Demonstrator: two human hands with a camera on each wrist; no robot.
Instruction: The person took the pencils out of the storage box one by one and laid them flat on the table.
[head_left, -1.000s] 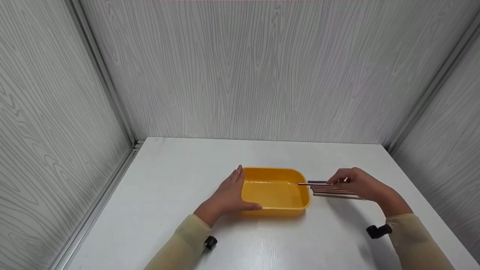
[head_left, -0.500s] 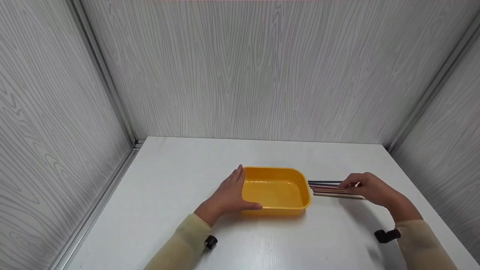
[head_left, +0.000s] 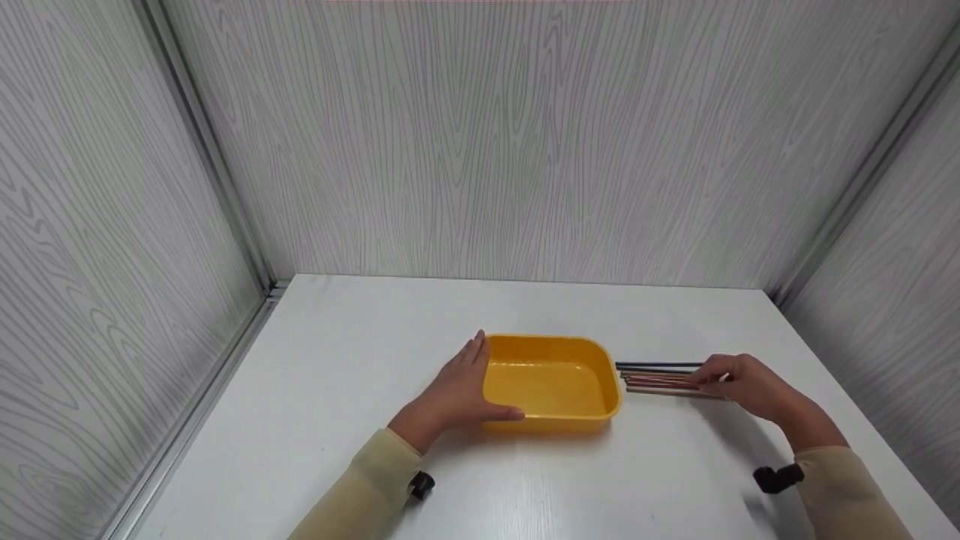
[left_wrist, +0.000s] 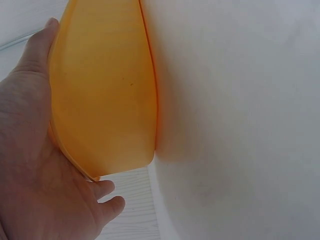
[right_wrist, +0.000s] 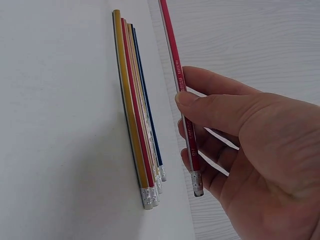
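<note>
A shallow yellow plastic tray [head_left: 555, 424] sits mid-table, its inside bare. My left hand [head_left: 459, 390] holds its left end, thumb along the front wall and fingers at the rear left corner; the left wrist view shows the palm at the rim. To the right of the tray, my right hand [head_left: 754, 384] pinches a red pencil [right_wrist: 171, 45] between thumb and fingers, near its eraser end. Beside it, in the right wrist view, several pencils lie side by side, a yellow pencil [right_wrist: 130, 110] and a blue pencil [right_wrist: 147, 100] among them, eraser ends together.
The white table [head_left: 360, 330] is bounded by grey wood-grain panels at the back [head_left: 480, 150], left and right. A dark wrist camera [head_left: 778, 478] sits at the right sleeve, another camera [head_left: 422, 485] at the left.
My right hand has moved right and slightly toward me with the pencil; its tip overlapped the tray's right rim before and is now back among the other pencils. My left hand and the tray stay still.
</note>
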